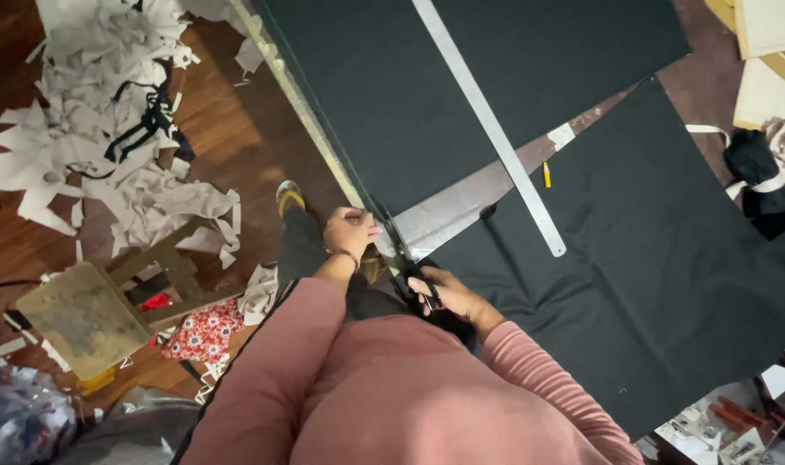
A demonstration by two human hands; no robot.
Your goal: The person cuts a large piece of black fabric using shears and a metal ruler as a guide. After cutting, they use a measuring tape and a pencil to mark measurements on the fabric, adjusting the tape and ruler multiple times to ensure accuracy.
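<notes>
Cutting along the table edge [306, 112], my right hand [448, 297] gripped the scissors [414, 280] while my left hand [351, 231] pinched the black fabric [651, 258] taut; steady tension seemed essential.

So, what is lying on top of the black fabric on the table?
On the black fabric lies a long metal ruler, set diagonally. A small yellow pencil-like object rests beside it. The right hand holds scissors at its edge. The table beneath is mostly covered.

Scrap pile [108, 129], stool [91, 310], yellow chalk [547, 175].
</notes>
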